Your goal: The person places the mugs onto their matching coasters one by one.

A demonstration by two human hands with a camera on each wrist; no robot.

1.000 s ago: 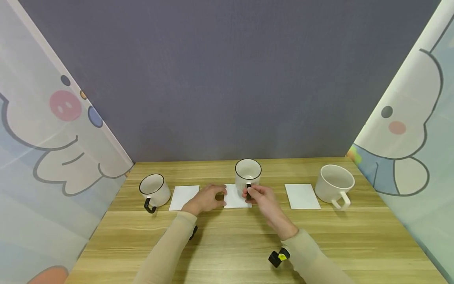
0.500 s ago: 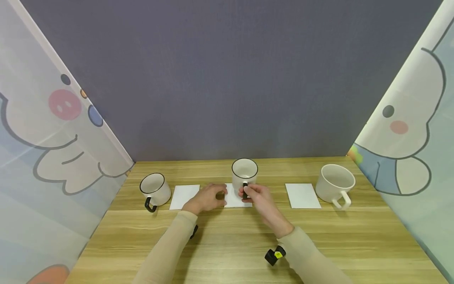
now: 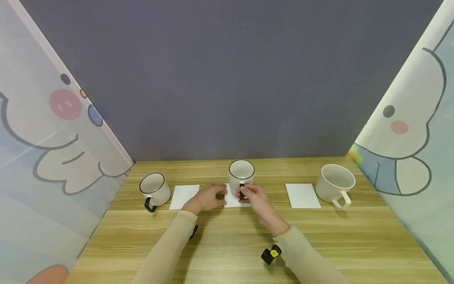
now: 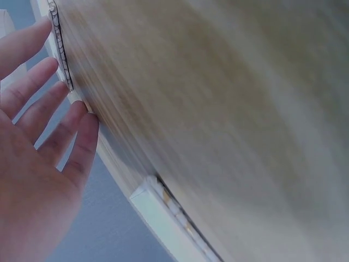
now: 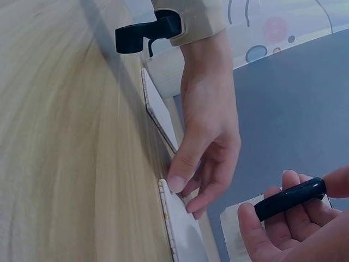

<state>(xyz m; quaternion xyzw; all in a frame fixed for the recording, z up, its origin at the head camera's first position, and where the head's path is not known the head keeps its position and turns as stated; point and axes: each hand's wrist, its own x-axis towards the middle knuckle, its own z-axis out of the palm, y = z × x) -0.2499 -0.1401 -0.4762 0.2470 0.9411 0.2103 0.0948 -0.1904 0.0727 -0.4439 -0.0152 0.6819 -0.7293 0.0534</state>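
Lying along the bench (image 3: pixel 227 244), left to right: left mug (image 3: pixel 154 190), left card (image 3: pixel 184 197), middle card (image 3: pixel 234 200), right card (image 3: pixel 303 195), right mug (image 3: pixel 335 184). Standing on the middle card: middle mug (image 3: pixel 241 176). Resting before it: left hand (image 3: pixel 207 198) and right hand (image 3: pixel 256 198).

Wooden table (image 3: pixel 227 244) across the lower half of the head view, grey wall (image 3: pixel 227 79) behind. At left — small black-rimmed mug (image 3: pixel 153 188) with black handle, white square coaster (image 3: pixel 184 197) just beside it. At right — larger all-white cup (image 3: pixel 335 184), handle toward the near edge, second white coaster (image 3: pixel 302 195) just to its left. Cartoon-printed panels (image 3: pixel 42 130) at both frame edges.
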